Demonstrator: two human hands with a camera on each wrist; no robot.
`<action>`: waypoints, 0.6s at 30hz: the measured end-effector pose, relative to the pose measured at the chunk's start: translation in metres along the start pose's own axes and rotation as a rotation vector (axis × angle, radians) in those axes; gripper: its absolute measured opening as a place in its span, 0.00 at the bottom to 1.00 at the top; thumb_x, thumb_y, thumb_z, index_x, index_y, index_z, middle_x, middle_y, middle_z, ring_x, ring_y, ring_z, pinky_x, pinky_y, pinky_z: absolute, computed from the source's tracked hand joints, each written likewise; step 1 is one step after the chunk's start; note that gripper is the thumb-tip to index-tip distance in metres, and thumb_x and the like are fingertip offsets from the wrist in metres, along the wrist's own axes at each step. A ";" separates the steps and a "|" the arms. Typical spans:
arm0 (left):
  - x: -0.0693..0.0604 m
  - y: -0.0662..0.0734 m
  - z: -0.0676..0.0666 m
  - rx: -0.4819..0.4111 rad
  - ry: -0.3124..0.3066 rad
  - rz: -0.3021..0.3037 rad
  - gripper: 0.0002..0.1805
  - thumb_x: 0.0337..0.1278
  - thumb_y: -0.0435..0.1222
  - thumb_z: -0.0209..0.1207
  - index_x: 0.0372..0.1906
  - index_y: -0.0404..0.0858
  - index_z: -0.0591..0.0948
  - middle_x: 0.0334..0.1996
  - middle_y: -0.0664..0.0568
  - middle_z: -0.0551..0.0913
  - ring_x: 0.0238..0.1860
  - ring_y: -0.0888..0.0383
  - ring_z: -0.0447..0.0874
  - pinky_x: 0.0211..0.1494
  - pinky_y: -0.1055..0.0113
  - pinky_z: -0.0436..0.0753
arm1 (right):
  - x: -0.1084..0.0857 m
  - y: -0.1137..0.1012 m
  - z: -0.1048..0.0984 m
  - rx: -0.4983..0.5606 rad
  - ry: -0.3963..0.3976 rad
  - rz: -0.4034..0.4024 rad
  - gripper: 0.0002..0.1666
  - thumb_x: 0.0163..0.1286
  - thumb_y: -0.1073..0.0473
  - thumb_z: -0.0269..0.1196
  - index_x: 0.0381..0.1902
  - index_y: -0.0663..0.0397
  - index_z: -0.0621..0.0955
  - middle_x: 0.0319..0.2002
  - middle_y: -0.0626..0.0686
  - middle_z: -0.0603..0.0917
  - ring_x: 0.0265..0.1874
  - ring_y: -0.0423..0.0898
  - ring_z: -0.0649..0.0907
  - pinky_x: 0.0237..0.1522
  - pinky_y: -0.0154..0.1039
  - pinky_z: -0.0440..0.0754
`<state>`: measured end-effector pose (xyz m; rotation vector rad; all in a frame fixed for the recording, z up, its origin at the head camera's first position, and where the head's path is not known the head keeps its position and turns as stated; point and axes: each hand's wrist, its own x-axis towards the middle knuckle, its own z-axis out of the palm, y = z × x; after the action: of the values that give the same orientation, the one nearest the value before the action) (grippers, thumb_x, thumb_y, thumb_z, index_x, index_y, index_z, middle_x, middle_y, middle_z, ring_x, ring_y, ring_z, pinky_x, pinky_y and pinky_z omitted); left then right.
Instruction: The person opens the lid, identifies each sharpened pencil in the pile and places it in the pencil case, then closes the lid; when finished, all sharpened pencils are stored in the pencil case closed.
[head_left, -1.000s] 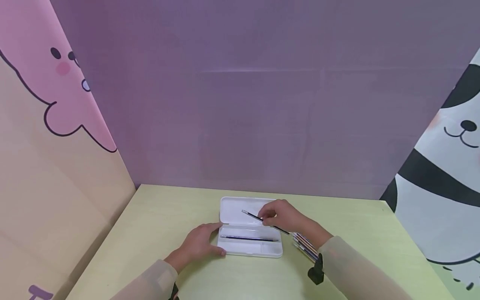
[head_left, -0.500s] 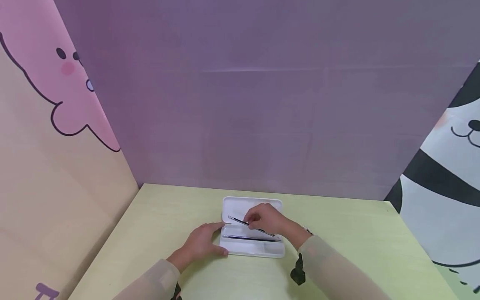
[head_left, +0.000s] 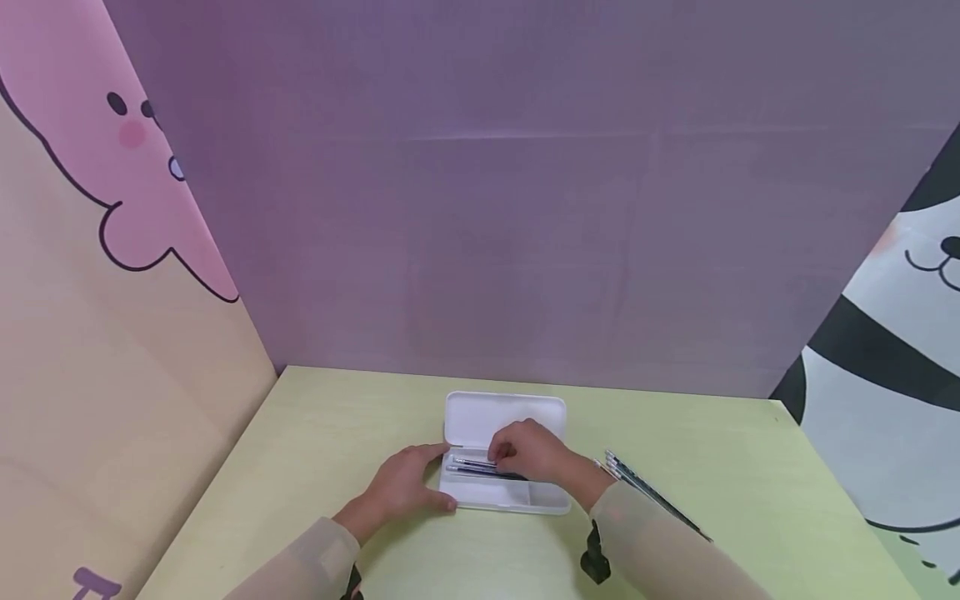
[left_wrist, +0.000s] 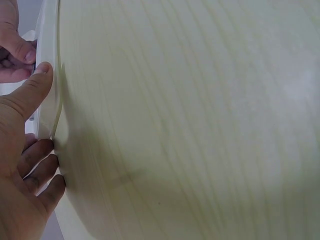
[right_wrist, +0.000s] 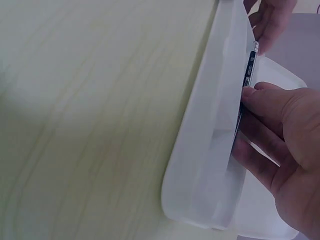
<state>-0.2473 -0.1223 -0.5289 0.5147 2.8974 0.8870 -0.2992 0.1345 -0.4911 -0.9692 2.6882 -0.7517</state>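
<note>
A white pencil case (head_left: 487, 497) lies unfolded on the table, its lid (head_left: 476, 417) laid back. My left hand (head_left: 405, 483) holds the left end, thumb against the front wall (left_wrist: 47, 100) and the index finger near the hinge. Inside the base, my right hand (head_left: 534, 452) pinches a dark pencil (right_wrist: 250, 65) with a silvery end. Another dark pencil (head_left: 467, 472) rests in the base just in front of it. The right hand hides the right-hand parts of both pencils in the head view.
Several more pencils (head_left: 652, 493) lie in a bunch on the table right of the case, partly behind the right sleeve. The pale table (head_left: 360, 417) meets a purple backdrop at its far edge, with cartoon-printed panels on both sides.
My right hand has carried the pencil left from beside the case and lowered it into the base, alongside the other pencil. The left hand keeps its hold on the case.
</note>
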 end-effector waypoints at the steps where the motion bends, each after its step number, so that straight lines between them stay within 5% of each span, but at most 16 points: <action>1: 0.000 0.000 0.000 0.000 0.002 0.002 0.53 0.38 0.55 0.80 0.72 0.37 0.74 0.66 0.42 0.80 0.68 0.41 0.76 0.71 0.44 0.75 | 0.000 0.000 0.001 -0.020 0.005 -0.002 0.08 0.63 0.66 0.73 0.32 0.46 0.88 0.29 0.42 0.87 0.30 0.36 0.81 0.38 0.34 0.82; 18: 0.001 0.001 0.003 -0.004 -0.007 -0.028 0.53 0.38 0.55 0.80 0.72 0.39 0.74 0.68 0.43 0.79 0.69 0.41 0.75 0.72 0.44 0.74 | -0.006 -0.003 0.002 -0.030 -0.003 -0.012 0.08 0.63 0.67 0.73 0.34 0.48 0.88 0.30 0.42 0.88 0.31 0.36 0.81 0.38 0.34 0.82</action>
<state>-0.2471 -0.1197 -0.5302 0.4750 2.8879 0.8855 -0.2920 0.1359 -0.4909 -0.9937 2.7014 -0.7133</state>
